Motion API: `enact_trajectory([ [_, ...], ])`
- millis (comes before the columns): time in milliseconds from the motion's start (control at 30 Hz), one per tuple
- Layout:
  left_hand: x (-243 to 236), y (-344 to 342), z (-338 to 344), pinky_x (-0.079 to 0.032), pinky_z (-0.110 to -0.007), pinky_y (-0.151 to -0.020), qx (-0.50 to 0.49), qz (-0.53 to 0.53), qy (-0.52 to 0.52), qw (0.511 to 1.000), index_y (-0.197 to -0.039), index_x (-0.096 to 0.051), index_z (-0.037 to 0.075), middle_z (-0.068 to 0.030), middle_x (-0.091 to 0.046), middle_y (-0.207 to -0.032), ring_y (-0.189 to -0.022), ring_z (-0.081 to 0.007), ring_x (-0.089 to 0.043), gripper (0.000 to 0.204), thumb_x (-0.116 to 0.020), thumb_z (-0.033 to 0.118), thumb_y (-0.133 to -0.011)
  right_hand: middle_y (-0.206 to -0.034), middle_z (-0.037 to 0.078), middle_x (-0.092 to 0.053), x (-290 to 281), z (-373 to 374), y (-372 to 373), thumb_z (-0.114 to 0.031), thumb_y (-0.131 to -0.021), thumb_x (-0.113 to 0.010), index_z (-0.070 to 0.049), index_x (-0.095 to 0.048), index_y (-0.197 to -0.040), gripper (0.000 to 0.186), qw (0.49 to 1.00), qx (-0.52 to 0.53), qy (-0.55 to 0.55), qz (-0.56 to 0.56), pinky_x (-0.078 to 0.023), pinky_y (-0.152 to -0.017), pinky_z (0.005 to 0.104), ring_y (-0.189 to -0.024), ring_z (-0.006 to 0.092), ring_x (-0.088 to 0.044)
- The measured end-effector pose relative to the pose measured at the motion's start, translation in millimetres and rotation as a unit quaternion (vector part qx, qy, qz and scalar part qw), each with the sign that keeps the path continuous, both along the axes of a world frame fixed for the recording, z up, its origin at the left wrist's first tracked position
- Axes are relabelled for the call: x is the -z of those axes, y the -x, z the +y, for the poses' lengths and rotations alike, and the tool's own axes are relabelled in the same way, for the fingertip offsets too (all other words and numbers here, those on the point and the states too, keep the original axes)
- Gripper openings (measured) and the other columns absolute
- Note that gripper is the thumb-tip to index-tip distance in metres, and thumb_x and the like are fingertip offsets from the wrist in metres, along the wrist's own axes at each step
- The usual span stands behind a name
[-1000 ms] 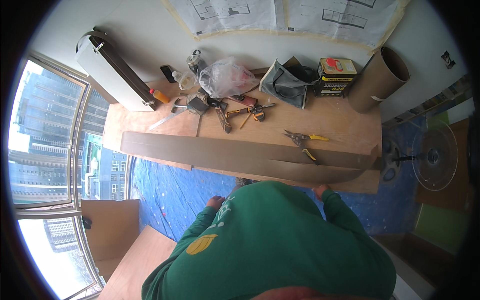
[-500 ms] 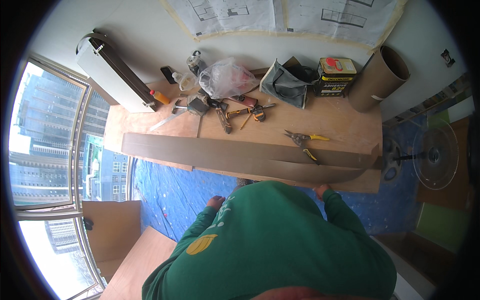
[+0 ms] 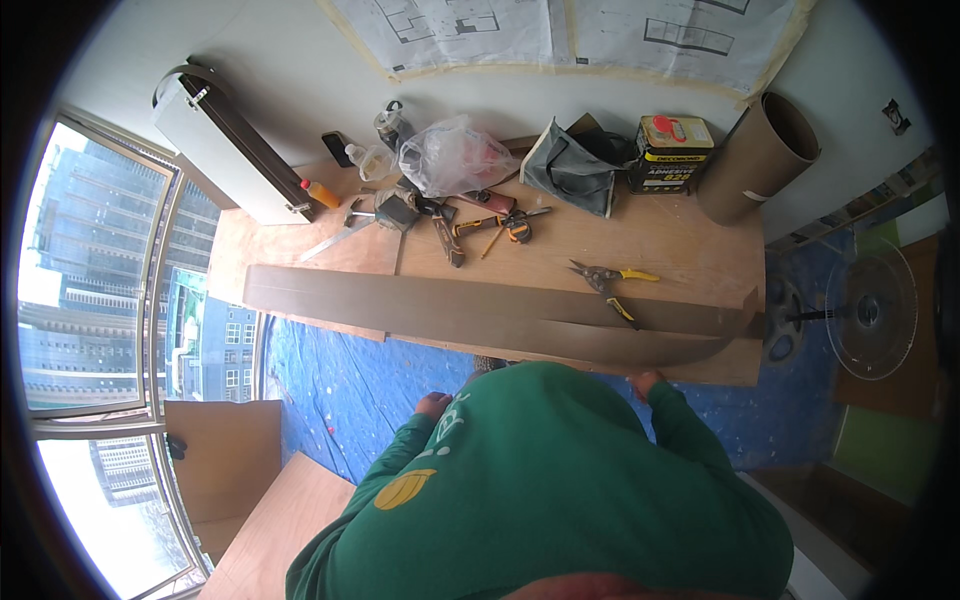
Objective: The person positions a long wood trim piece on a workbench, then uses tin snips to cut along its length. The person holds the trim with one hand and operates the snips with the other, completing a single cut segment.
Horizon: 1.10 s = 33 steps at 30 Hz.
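Observation:
My left hand (image 3: 433, 404) hangs over the blue sheet left of my green-sleeved body, its fingers curled. My right hand (image 3: 646, 383) is at the workbench's front edge, fingers curled; what either holds, if anything, I cannot make out. In front lies a long brown laminate strip (image 3: 430, 310), its right end overlapped by a curved piece. Yellow-handled snips (image 3: 600, 280) rest by the strip. Farther back are a tape measure (image 3: 518, 230), a pencil (image 3: 491, 242), a hammer (image 3: 356, 214) and several other tools on the plywood bench (image 3: 690, 250).
A white case (image 3: 220, 150), plastic bag (image 3: 450, 160), grey bag (image 3: 570, 165), adhesive tin (image 3: 668, 160) and brown roll (image 3: 740, 170) line the wall. A fan (image 3: 868, 312) stands right, a plywood board (image 3: 270, 530) lower left. Blue sheeting (image 3: 330, 370) covers the floor.

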<state>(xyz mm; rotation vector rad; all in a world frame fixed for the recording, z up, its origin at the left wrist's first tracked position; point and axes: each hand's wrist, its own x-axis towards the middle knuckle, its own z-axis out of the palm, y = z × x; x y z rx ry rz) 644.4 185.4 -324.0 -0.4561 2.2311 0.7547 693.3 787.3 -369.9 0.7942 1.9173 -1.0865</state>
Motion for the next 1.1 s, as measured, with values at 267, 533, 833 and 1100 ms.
enact_trajectory([
  [267,9.5,-5.5,-2.9,-0.052,-0.042,-0.099,-0.006,0.011,-0.016,1.0,-0.119,-0.073,0.005,-0.0208,-0.072,-0.117,-0.113,-0.0359,-0.068,0.052,-0.065,0.048,-0.091,-0.088,0.012,-0.065,-13.5,20.3,-23.3,-0.007,-0.085,-0.062,-0.008,-0.056,-0.105,0.021,0.917,0.344,0.202,0.025,-0.056,-0.061,0.0439,-0.072,0.0259,-0.065],
  [533,1.5,8.0,7.5,-0.052,-0.043,-0.096,0.042,0.019,-0.012,0.999,-0.116,-0.075,0.006,-0.0194,-0.073,-0.117,-0.108,-0.0349,-0.069,0.048,-0.064,0.046,-0.092,-0.097,0.013,-0.062,-44.4,26.7,-25.2,-0.003,-0.078,-0.055,-0.009,-0.052,-0.106,0.029,0.821,0.468,0.305,0.118,-0.053,-0.072,0.0472,-0.083,0.0275,-0.062],
  [833,1.8,7.4,4.9,-0.052,-0.043,-0.096,0.068,0.021,0.003,0.997,-0.117,-0.075,0.006,-0.0202,-0.073,-0.115,-0.108,-0.0361,-0.069,0.049,-0.063,0.046,-0.091,-0.108,0.003,-0.06,-43.3,24.9,-15.1,-0.03,-0.09,-0.068,-0.015,-0.057,-0.117,0.032,0.736,0.593,0.3,0.128,-0.047,-0.089,0.0453,-0.098,0.0233,-0.054],
  [1100,-8.9,8.9,15.2,-0.052,-0.042,-0.097,0.044,0.011,-0.008,0.999,-0.117,-0.075,0.006,-0.0203,-0.074,-0.114,-0.108,-0.0358,-0.07,0.048,-0.062,0.045,-0.091,-0.111,0.006,-0.058,-82.3,13.4,4.6,-0.062,-0.085,-0.075,-0.012,-0.056,-0.132,0.071,0.751,0.582,0.281,0.136,-0.044,-0.093,0.0431,-0.1,0.0237,-0.05],
])
